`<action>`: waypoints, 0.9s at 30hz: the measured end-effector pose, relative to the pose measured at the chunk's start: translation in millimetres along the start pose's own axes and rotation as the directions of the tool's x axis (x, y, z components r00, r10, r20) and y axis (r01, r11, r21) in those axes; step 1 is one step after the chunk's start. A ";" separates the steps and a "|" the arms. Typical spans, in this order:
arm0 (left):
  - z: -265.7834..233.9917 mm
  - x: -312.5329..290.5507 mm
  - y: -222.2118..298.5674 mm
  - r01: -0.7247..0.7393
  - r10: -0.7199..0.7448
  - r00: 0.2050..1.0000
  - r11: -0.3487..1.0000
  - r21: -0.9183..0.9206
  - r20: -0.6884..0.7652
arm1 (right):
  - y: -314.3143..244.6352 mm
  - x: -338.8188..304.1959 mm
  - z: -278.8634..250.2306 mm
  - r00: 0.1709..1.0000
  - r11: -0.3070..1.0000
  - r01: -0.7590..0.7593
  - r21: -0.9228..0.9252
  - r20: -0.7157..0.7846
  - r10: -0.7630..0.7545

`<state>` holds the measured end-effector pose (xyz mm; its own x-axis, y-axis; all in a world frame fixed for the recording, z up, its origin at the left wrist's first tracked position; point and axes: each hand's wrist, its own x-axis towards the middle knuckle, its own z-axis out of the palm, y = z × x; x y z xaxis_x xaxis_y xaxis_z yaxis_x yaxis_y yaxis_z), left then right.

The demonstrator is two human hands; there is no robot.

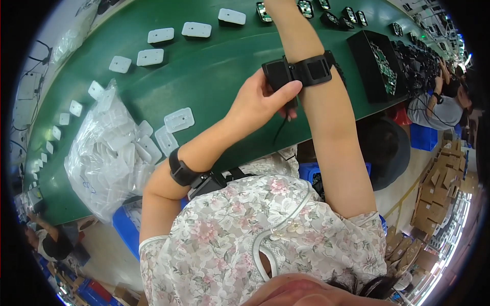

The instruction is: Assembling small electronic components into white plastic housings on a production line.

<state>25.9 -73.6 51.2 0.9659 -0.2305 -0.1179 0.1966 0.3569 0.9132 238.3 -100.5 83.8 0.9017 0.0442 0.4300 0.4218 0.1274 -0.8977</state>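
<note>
My left hand is closed beside my right forearm, its thumb and curled fingers around a dark object mostly hidden by the hand and the wrist device. A thin black cable hangs below it. The black boxy device is on a strap around my right forearm, next to my left thumb. My right hand reaches to the far edge of the view, its fingers cut off, near green circuit boards in black housings. Whether it holds anything is not visible.
White plastic covers stand in curved rows on the green table. A clear bag of white parts lies left, beside loose translucent covers. A black bin of circuit boards stands right. Other people sit farther along.
</note>
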 end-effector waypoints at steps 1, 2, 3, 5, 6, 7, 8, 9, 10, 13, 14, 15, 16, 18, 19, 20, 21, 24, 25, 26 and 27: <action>3.0 -5.3 1.2 0.105 -0.104 0.994 0.994 -0.041 0.028 | 6.5 -7.7 -6.6 0.953 0.904 0.256 -0.342 -0.067 -0.295; 6.9 -10.4 -1.0 0.153 -0.152 0.988 0.986 -0.062 0.009 | 10.7 -16.6 -8.9 0.823 0.640 0.424 -0.641 -0.021 -0.567; 8.3 -13.8 -4.9 0.156 -0.156 0.988 0.986 -0.061 0.001 | 15.3 -25.1 -11.4 0.827 0.646 0.421 -0.636 -0.023 -0.562; 9.1 -18.3 -10.1 0.278 -0.273 0.961 0.944 -0.180 0.054 | 23.1 -39.5 -12.9 0.483 0.059 0.765 -0.641 0.510 -0.712; 11.3 -21.2 -11.8 0.277 -0.272 0.961 0.945 -0.173 0.052 | 24.9 -48.4 -9.0 0.410 0.020 0.850 -0.526 0.638 -0.651; 12.1 -21.6 -14.1 0.275 -0.267 0.961 0.936 -0.218 0.066 | 31.2 -48.5 -5.6 0.411 0.037 0.856 -0.516 0.635 -0.654; 16.5 -22.0 -20.0 0.255 -0.252 0.967 0.938 -0.234 0.044 | 40.3 -47.8 -9.0 0.431 -0.004 0.848 -0.530 0.694 -0.576; 19.8 -23.4 -26.3 0.232 -0.237 0.971 0.939 -0.255 0.009 | 48.2 -49.6 -8.0 0.446 -0.037 0.847 -0.530 0.746 -0.494; 21.9 -20.5 -32.1 0.202 -0.209 0.978 0.943 -0.263 0.001 | 53.2 -43.5 -11.7 0.523 -0.028 0.767 -0.641 0.650 -0.552; 24.5 -13.6 -44.2 0.186 -0.192 0.981 0.959 -0.214 -0.005 | 44.4 -34.5 -31.8 0.811 0.342 0.495 -0.799 0.283 -0.512; 19.7 -12.0 -47.3 0.213 -0.215 0.977 0.960 -0.181 0.007 | 39.7 -35.0 -43.2 0.809 0.372 0.482 -0.793 0.240 -0.536; 9.4 -13.1 -49.3 0.212 -0.215 0.977 0.960 -0.185 0.000 | 33.3 -37.2 -63.7 0.810 0.448 0.535 -0.716 0.283 -0.514; -12.0 -20.8 -44.0 0.052 -0.033 0.996 0.972 0.227 -0.087 | 36.0 -44.4 -78.2 0.842 0.548 0.520 -0.655 0.285 -0.459; -61.0 -53.7 -31.0 -0.086 0.359 0.926 0.498 0.863 -0.114 | 29.3 -74.1 -85.3 0.861 0.598 0.508 -0.619 0.365 -0.354; -84.8 -67.8 -27.9 -0.052 0.525 0.850 0.139 0.989 -0.029 | 20.3 -89.0 -97.9 0.874 0.613 0.475 -0.631 0.421 -0.243; -108.6 -81.4 -23.8 0.050 0.510 0.858 0.015 0.999 -0.051 | 10.6 -106.6 -106.4 0.906 0.626 0.377 -0.683 0.412 -0.096; -130.2 -93.4 -30.4 0.161 0.477 0.871 -0.059 0.985 -0.114 | 1.7 -122.3 -115.1 0.923 0.611 0.274 -0.743 0.381 0.050; -158.8 -116.0 -31.0 0.225 0.361 0.920 -0.163 0.961 -0.155 | 15.1 -154.0 -135.9 0.888 0.509 0.302 -0.806 0.432 0.157; -155.1 -114.2 -30.1 0.204 0.361 0.923 -0.161 0.966 -0.135 | 20.9 -161.3 -139.1 0.867 0.473 0.359 -0.805 0.475 0.149; -153.5 -108.4 -25.6 0.182 0.310 0.942 -0.156 0.971 -0.127 | 22.4 -166.5 -137.3 0.849 0.434 0.409 -0.803 0.509 0.143; -150.4 -104.6 -19.4 0.167 0.257 0.958 -0.153 0.974 -0.124 | 22.4 -171.8 -134.8 0.826 0.400 0.458 -0.794 0.546 0.139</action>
<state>-53.6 79.7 -12.8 0.9972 -0.0169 0.0734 -0.0327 -0.9747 0.2209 105.6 -238.8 -23.1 0.7522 0.5953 0.2825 0.6562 -0.7159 -0.2386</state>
